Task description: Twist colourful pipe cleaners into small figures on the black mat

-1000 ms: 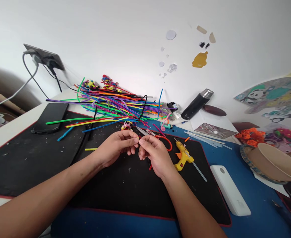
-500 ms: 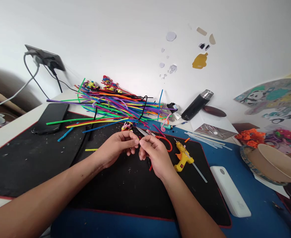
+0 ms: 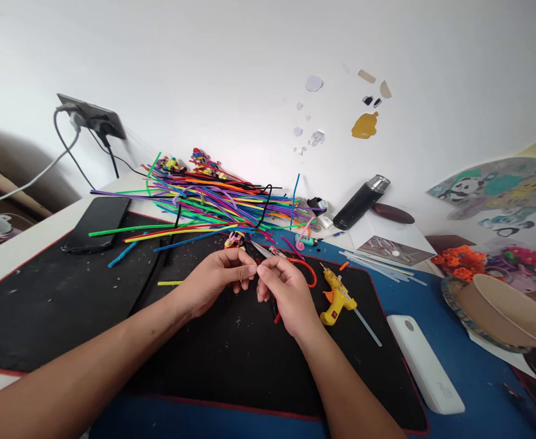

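My left hand (image 3: 222,272) and my right hand (image 3: 286,291) meet above the black mat (image 3: 231,360), both closed in a pinch with thumb and forefinger tips nearly touching. A tiny speck of yellow shows at the left fingertips; what the fingers hold is too small and hidden to name. Just beyond the hands lies a small figure of coiled pink, yellow and black pipe cleaner (image 3: 235,239). Scissors with red handles (image 3: 311,268) lie partly behind my right hand. A short yellow pipe cleaner (image 3: 169,283) rests beside my left wrist.
A heap of coloured pipe cleaners (image 3: 217,204) lies along the wall. On the right are a yellow glue gun (image 3: 338,299), clear glue sticks (image 3: 382,266), a white power bank (image 3: 425,363) and a black flask (image 3: 359,204). A phone (image 3: 96,224) lies at left.
The view has tilted slightly upward, so the wall and table items sit lower in the picture. Both hands keep their pinch close together, with only slight finger movement.
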A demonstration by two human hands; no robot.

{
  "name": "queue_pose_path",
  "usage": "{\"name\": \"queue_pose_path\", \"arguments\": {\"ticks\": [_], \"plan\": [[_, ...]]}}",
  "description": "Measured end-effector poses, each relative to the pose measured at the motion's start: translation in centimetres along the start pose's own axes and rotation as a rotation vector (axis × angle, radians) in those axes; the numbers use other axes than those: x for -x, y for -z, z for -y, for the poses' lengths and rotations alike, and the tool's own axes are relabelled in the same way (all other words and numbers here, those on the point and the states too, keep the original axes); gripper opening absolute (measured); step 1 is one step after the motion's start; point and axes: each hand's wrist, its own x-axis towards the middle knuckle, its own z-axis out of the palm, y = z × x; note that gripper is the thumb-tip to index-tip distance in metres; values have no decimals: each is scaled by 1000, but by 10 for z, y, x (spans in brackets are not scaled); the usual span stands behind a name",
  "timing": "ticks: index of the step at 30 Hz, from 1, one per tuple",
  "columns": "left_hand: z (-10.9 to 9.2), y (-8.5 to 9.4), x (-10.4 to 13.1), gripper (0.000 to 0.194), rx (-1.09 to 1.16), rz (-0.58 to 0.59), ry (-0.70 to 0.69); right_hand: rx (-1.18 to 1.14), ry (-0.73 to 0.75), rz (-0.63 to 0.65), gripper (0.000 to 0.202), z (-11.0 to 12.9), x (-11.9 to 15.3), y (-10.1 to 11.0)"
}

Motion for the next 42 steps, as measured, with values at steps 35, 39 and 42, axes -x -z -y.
{"name": "queue_pose_path", "arguments": {"ticks": [35, 39, 42], "plan": [[-12, 10, -2, 34, -230, 76, -47, 133, -2, 44, 20, 7, 2, 1], [-14, 11, 0, 32, -280, 108, -48, 139, 0, 62, 20, 8, 3, 0], [-13, 11, 1, 31, -269, 96, -56, 134, -1, 57, 20, 8, 2, 0]]}}
